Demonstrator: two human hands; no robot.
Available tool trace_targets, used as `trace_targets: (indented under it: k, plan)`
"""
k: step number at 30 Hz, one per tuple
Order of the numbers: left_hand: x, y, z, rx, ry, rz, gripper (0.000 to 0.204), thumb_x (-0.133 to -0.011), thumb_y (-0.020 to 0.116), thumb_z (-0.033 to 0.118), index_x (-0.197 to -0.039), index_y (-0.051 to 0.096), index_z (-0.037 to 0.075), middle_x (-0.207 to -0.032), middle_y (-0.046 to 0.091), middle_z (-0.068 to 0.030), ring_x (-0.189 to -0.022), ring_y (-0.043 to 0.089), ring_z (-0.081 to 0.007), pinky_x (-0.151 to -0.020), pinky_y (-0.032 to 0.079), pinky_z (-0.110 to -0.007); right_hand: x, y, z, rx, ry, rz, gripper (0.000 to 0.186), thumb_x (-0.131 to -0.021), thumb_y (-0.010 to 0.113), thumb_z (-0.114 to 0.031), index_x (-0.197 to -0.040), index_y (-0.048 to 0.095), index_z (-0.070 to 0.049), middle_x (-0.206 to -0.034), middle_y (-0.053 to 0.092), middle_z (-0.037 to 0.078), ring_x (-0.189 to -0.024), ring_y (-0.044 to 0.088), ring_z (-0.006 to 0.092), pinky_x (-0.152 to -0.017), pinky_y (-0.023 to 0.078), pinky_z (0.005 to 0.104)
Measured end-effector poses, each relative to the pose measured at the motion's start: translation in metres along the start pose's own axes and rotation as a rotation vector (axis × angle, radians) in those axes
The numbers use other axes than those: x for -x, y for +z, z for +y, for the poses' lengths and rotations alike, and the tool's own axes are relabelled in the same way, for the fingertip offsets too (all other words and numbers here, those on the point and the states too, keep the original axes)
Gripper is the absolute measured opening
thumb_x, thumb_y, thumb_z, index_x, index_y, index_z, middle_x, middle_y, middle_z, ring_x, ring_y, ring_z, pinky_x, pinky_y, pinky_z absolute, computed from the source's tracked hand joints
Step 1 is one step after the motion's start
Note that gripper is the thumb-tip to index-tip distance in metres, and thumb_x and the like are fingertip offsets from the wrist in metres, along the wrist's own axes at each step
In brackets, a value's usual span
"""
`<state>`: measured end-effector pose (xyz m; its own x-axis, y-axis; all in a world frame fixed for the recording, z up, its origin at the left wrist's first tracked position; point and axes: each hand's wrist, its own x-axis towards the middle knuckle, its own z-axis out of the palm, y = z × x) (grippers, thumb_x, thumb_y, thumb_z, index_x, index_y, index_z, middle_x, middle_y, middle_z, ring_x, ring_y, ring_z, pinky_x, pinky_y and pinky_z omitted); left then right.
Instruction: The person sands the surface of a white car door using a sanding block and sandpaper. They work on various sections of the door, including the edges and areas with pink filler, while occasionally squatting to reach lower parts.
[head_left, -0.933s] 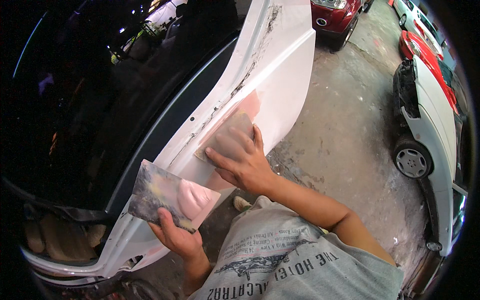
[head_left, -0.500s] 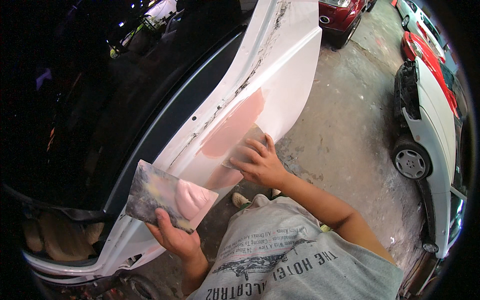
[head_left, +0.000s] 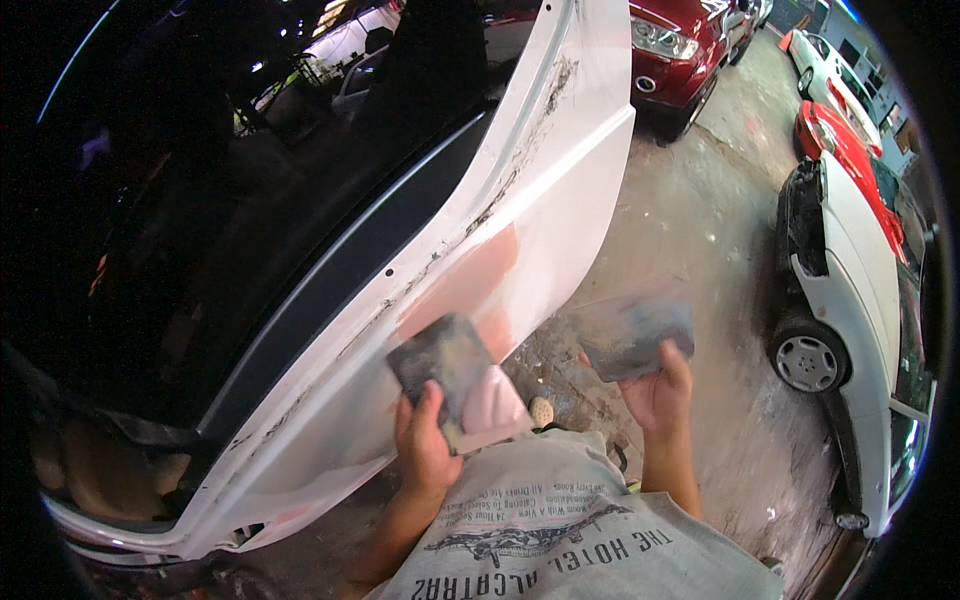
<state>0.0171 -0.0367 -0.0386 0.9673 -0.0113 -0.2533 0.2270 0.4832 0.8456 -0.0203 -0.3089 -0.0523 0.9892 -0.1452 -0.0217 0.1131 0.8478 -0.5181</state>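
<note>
My left hand (head_left: 425,450) grips a flat filler board (head_left: 452,378), smeared dark at its top and carrying a pink putty blob at its lower right. It is raised in front of the white car door panel (head_left: 540,200), just below the pink putty patch (head_left: 470,285) spread on that panel. My right hand (head_left: 655,395) is off the door, out over the concrete floor, holding a flat grey spreader (head_left: 630,335) that looks blurred. The two tools are apart. My grey printed shirt (head_left: 560,530) fills the bottom of the view.
The open door's dark window frame and the car's dim interior (head_left: 250,250) lie to the left. A white car (head_left: 850,280) stands close on the right, a dark red car (head_left: 690,50) at the top, a red one (head_left: 840,130) behind. Stained concrete floor (head_left: 690,250) lies between.
My right hand has left the putty patch on the door and swung right and down with the spreader. My left hand has lifted the board up and right, closer to the patch.
</note>
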Motion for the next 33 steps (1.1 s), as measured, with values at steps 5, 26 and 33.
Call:
trace_targets:
  k: [5, 26, 33]
  plan:
    - [-0.008, 0.054, 0.001, 0.272, -0.242, -0.152, 0.042, -0.102, 0.056, 0.028, -0.137, 0.048, 0.007, -0.130, 0.060, -0.0113, -0.118, 0.061, -0.0267, -0.100, 0.051, -0.044, 0.023, 0.031, 0.000, 1.066, -0.411, -0.372, 0.052, -0.090, 0.069, -0.005, -0.140, 0.054, -0.010, -0.138, 0.053, 0.022, -0.129, 0.052, 0.0401, -0.107, 0.043, 0.0486]
    - [0.032, -0.017, 0.058, 0.045, 0.260, 0.147, 0.053, -0.100, 0.058, 0.030, -0.144, 0.047, 0.003, -0.135, 0.056, -0.0094, -0.124, 0.054, -0.0240, -0.107, 0.042, -0.041, -0.101, 0.043, 0.043, 0.514, 0.152, 0.210, 0.034, -0.089, 0.063, -0.012, -0.119, 0.061, 0.004, -0.104, 0.068, 0.010, -0.091, 0.065, 0.0178, -0.083, 0.054, 0.0319]
    - [0.039, -0.036, 0.062, -0.031, 0.287, 0.232, 0.056, -0.099, 0.059, 0.033, -0.144, 0.047, 0.002, -0.138, 0.053, -0.0109, -0.127, 0.052, -0.0248, -0.109, 0.040, -0.041, -0.115, 0.032, 0.039, 0.503, 0.116, 0.214, 0.035, -0.090, 0.062, -0.013, -0.121, 0.059, 0.004, -0.107, 0.068, 0.011, -0.089, 0.067, 0.0193, -0.082, 0.056, 0.0335]
